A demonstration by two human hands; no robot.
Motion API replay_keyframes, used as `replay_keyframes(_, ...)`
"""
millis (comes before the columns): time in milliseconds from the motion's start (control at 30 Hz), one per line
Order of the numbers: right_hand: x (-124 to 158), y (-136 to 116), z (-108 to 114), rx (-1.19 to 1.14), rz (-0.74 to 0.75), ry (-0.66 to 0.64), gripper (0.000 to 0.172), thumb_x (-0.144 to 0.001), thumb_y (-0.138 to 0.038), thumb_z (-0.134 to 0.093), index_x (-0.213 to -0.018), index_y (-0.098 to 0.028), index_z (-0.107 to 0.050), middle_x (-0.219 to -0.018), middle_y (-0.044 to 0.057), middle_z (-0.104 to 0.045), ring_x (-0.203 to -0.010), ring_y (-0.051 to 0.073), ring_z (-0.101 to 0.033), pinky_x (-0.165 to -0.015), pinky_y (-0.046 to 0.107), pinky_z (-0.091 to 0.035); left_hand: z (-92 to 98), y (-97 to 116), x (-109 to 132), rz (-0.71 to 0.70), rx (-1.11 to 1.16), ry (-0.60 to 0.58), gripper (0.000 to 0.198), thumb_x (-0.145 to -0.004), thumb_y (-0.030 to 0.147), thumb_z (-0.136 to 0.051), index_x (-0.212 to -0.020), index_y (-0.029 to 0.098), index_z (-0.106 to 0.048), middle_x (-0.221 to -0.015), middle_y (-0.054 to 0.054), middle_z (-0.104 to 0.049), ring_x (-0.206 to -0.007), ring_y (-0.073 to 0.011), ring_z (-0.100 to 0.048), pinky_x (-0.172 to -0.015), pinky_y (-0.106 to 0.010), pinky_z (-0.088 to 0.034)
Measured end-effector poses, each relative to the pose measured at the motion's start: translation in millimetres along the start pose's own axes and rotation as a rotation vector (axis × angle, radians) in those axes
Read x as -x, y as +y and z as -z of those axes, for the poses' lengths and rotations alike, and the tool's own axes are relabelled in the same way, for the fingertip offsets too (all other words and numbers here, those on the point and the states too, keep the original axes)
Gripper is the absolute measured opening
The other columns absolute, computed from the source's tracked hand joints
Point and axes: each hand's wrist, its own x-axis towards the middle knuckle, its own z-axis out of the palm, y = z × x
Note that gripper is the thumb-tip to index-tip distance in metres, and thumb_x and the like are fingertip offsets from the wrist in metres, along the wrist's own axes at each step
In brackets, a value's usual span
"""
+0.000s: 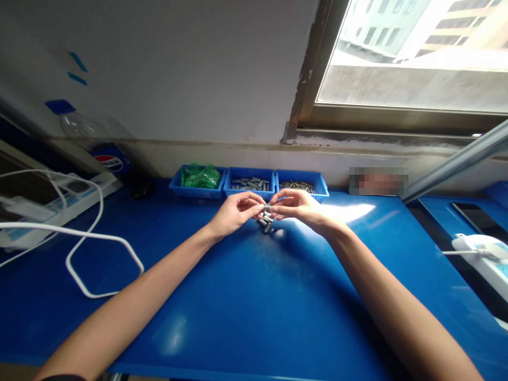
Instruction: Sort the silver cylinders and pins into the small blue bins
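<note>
Metal piece (pixel 267 206), small and silvery-grey, is held near the middle of the frame, pinched between the left hand (pixel 237 214) and the right hand (pixel 297 205), each clamped on it. Its long axis seems laid roughly left to right, but much of it is covered by the grip, and its ends cannot be told apart. Just below, short shiny cylinders (pixel 268 227) are heaped at mixed angles on the blue bench (pixel 238 296); similar grey pieces (pixel 252 184) are contained in the middle blue tray (pixel 249 194).
</note>
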Motion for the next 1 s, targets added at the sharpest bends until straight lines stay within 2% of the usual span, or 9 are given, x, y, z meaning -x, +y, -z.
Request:
replay_keyframes(100, -2, 1, 0, 0.158, 0.038, 0.07, 0.037, -0.082, -0.047, -0.083, -0.1, -0.019, -0.069, -0.09, 0.006, -0.08, -0.087, 0.022, -0.076, -0.082, 0.034, -0.06, 2.5, -3, -3, -0.002, 0.055, 0.104, 0.035, -0.078, 0.042, -0.088, -0.097, 0.014, -0.078, -0.088, -0.008, -0.08, -0.081, -0.0208, -0.077, -0.083, -0.033, -0.063)
replay_keyframes(200, -2, 3, -1, 0.458, 0.189, 0.115, 0.026, -0.087, -0.041, -0.077, -0.1, -0.019, -0.072, -0.094, 0.006, -0.079, -0.087, 0.021, -0.074, -0.08, 0.032, -0.057, 6.6, -9, -7, -0.039, 0.121, 0.244, 0.038, -0.075, 0.039, -0.091, -0.1, 0.013, -0.08, -0.101, -0.011, -0.082, -0.096, -0.0258, -0.079, -0.097, -0.039, -0.062)
replay_keyframes(267, -1, 4, -2, 0.659, 0.294, 0.102, 0.023, -0.088, -0.035, -0.075, -0.105, -0.019, -0.075, -0.1, 0.006, -0.078, -0.085, 0.02, -0.072, -0.079, 0.031, -0.054, 8.8, -11, -10, -0.075, 0.158, 0.298, 0.043, -0.074, 0.039, -0.092, -0.106, 0.014, -0.08, -0.111, -0.013, -0.081, -0.109, -0.0285, -0.077, -0.107, -0.043, -0.058)
replay_keyframes(400, 0, 9, -4, 0.868, 0.349, 0.003, 0.033, -0.088, -0.032, -0.075, -0.119, -0.021, -0.074, -0.12, 0.009, -0.074, -0.082, 0.018, -0.07, -0.08, 0.032, -0.054, 9.0, -7, -9, -0.102, 0.183, 0.285, 0.055, -0.074, 0.04, -0.093, -0.121, 0.015, -0.078, -0.13, -0.015, -0.076, -0.129, -0.032, -0.069, -0.12, -0.048, -0.05)
replay_keyframes(500, -1, 13, -4, 0.88, 0.341, -0.025, 0.03, -0.091, -0.03, -0.073, -0.12, -0.021, -0.075, -0.121, 0.01, -0.073, -0.082, 0.018, -0.07, -0.079, 0.031, -0.054, 6.9, -1, -6, -0.106, 0.159, 0.285, 0.053, -0.075, 0.04, -0.092, -0.12, 0.016, -0.079, -0.139, -0.014, -0.071, -0.136, -0.0327, -0.064, -0.123, -0.047, -0.046)
replay_keyframes(600, -2, 14, -4, 0.905, 0.345, -0.023, 0.022, -0.093, -0.024, -0.069, -0.113, -0.021, -0.078, -0.108, 0.008, -0.075, -0.083, 0.018, -0.07, -0.08, 0.03, -0.053, 6.0, 2, -4, -0.126, 0.118, 0.267, 0.039, -0.078, 0.04, -0.088, -0.108, 0.015, -0.082, -0.139, -0.015, -0.071, -0.127, -0.032, -0.069, -0.117, -0.045, -0.052)
replay_keyframes(700, -2, 13, -3, 0.95, 0.354, -0.043, 0.02, -0.093, -0.02, -0.068, -0.107, -0.022, -0.08, -0.101, 0.007, -0.076, -0.084, 0.018, -0.07, -0.08, 0.029, -0.052, 7.3, 2, -4, -0.125, 0.039, 0.226, 0.03, -0.083, 0.039, -0.083, -0.099, 0.014, -0.082, -0.115, -0.014, -0.08, -0.107, -0.0286, -0.077, -0.101, -0.041, -0.061)
replay_keyframes(800, 0, 11, -1, 0.981, 0.34, -0.054, 0.018, -0.091, -0.02, -0.069, -0.104, -0.022, -0.081, -0.098, 0.006, -0.075, -0.081, 0.017, -0.068, -0.077, 0.028, -0.05, 9.1, 1, -4, -0.118, -0.073, 0.187, 0.025, -0.085, 0.037, -0.079, -0.097, 0.015, -0.082, -0.099, -0.01, -0.082, -0.09, -0.0249, -0.079, -0.088, -0.036, -0.063)
replay_keyframes(1000, 1, 8, 3, 0.963, 0.223, -0.001, 0.011, -0.086, -0.02, -0.072, -0.096, -0.019, -0.077, -0.083, 0.003, -0.073, -0.074, 0.016, -0.066, -0.069, 0.026, -0.046, 9.8, -4, -4, -0.134, -0.143, 0.131, 0.022, -0.087, 0.036, -0.075, -0.096, 0.017, -0.081, -0.099, -0.008, -0.082, -0.087, -0.023, -0.078, -0.085, -0.033, -0.063)
